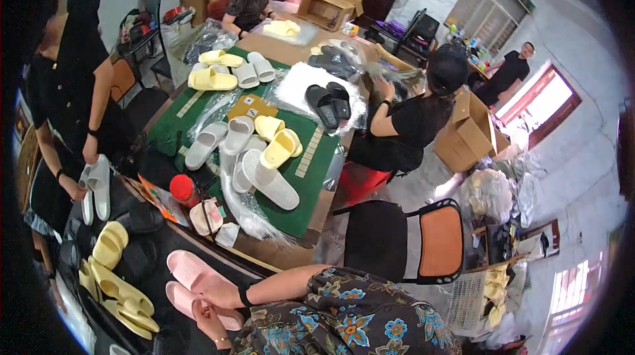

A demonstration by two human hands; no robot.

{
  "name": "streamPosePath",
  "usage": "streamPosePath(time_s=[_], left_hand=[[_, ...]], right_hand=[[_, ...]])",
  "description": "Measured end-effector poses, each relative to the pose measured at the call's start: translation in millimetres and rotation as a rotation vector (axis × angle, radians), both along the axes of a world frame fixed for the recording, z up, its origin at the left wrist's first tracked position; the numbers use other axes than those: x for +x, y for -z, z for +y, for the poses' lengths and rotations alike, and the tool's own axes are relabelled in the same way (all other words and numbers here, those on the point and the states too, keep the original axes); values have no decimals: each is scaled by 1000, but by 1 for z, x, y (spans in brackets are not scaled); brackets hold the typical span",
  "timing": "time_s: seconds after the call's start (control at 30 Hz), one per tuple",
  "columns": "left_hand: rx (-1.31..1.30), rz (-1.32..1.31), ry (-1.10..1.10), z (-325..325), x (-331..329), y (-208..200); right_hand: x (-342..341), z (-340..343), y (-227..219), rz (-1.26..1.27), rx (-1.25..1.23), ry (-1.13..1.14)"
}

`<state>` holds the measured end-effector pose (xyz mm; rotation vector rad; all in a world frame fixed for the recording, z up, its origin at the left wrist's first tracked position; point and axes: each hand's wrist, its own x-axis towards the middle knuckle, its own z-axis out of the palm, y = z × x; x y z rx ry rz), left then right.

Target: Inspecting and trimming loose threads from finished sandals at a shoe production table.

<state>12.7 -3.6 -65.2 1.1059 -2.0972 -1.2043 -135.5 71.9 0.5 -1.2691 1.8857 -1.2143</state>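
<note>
A pair of pink slide slippers lies side by side in front of me at the lower middle. My right hand point(223, 293), with a black band at the wrist, grips the upper pink slipper point(193, 270); part of its fingers is hidden. Just below, my left hand point(210, 323) has its fingers closed on the edge of the lower pink slipper point(180, 297). The pair is over a dark surface point(198, 248). Left of it are several pale yellow slippers point(119, 289), some overlapping, with black slippers point(140, 256) among them.
A green-topped table point(291, 213) ahead carries grey, yellow and black slippers, plastic wrap and a red-lidded jar point(183, 189). A co-worker at the left holds grey slippers point(96, 189); others sit or stand around. At right are a chair point(440, 241) and a cardboard box point(464, 133).
</note>
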Motion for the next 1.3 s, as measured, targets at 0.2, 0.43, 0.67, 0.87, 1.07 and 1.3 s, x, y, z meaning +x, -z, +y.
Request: streamPosePath(time_s=[0.2,0.43,0.67,0.87,1.07,1.3], left_hand=[[-49,-152,96,-9,-12,-13],[-201,-305,137,-5,6,-8],[-90,-394,122,-2,3,-24],[-337,-287,128,-3,-6,-21],[-397,-346,32,-10,8,-19],[-278,-27,-484,-27,0,-22]], right_hand=[[11,-3,54,199,137,3],[22,-12,50,148,212,-64],[23,-11,48,-62,106,-196],[6,-7,58,54,33,-158],[17,-20,72,92,27,-122],[-7,-33,64,150,31,-65]])
